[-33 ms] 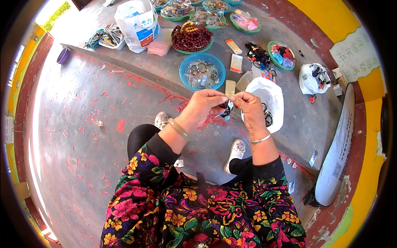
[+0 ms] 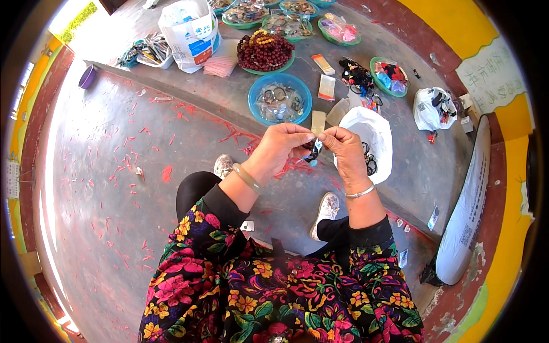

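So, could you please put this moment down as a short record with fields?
Left hand: left hand pinches a small dark item, shut on it
Right hand: right hand pinches the same item from the other side
Wrists: pale bangle on the left, silver bracelet on the right
Ahead: blue bowl of bracelets, white bag just beyond the hands
Further: green dish of dark red beads

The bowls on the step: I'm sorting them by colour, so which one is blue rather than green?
The blue bowl, holding clear packets, sits just beyond the hands. The others, like the green bowl heaped with dark red beads, have green rims.
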`<state>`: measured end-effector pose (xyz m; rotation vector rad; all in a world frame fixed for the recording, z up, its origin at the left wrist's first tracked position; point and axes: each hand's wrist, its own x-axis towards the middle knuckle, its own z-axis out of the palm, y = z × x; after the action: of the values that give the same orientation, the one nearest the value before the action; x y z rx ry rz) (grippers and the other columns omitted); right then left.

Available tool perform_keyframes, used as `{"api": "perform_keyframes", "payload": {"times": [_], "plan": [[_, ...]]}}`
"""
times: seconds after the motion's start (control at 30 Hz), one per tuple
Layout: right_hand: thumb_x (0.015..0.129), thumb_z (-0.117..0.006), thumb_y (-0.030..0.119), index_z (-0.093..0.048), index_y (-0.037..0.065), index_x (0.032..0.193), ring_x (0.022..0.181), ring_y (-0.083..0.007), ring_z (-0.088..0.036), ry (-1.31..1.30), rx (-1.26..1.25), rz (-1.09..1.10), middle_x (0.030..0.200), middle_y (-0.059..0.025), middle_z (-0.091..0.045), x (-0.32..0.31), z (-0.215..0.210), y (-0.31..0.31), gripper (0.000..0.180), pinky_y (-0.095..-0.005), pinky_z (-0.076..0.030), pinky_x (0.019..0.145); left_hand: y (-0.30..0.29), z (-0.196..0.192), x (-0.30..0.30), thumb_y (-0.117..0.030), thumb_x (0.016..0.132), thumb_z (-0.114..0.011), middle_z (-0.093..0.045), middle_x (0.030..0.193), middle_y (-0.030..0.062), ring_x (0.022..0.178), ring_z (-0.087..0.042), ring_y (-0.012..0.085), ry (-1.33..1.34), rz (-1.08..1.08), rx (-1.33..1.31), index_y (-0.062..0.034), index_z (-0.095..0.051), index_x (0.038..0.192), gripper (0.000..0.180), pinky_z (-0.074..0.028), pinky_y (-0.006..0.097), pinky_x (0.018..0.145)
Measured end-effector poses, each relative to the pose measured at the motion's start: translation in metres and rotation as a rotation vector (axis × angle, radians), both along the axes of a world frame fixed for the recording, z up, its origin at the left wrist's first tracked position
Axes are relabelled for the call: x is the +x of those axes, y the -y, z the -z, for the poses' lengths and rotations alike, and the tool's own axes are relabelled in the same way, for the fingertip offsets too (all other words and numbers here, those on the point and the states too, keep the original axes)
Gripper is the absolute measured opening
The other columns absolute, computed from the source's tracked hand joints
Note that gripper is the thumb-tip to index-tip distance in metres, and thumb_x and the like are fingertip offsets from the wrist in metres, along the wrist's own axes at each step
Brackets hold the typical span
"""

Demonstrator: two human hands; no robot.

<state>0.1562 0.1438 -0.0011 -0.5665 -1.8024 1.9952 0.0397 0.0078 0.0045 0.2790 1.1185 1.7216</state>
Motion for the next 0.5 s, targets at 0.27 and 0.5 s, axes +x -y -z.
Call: {"api": "perform_keyframes", "payload": {"times": [0.27,0.5], "plan": [[0.082,-0.069,0.023,-0.063,0.002,0.075,0.059,-0.0022,-0.037,0.012,0.218,0.067,0.064,0.0076,-0.050,-0.001,-0.005,0.006,0.022,-0.0195,-0.030,0.052,0.003,-0.013,-0.002,-0.007,0.084,-0.062,-0.064,0.083,0.0104,0.067,-0.062,0.0149,0.049,-0.025,-0.025,0.0041,-0.062,0.091,0.013,-0.053,0.024,0.059],[0.082,-0.069,0.021,-0.064,0.002,0.078,0.062,-0.0028,-0.042,-0.035,0.057,0.026,0.067,0.0056,-0.054,-0.002,-0.002,0.005,0.020,-0.0184,-0.035,0.056,0.005,-0.011,-0.006,-0.008,0.086,-0.060,-0.064,0.084,0.0097,0.069,-0.062,0.0144,0.054,0.041,-0.008,0.0046,-0.062,0.093,0.015,-0.053,0.025,0.059]]}}
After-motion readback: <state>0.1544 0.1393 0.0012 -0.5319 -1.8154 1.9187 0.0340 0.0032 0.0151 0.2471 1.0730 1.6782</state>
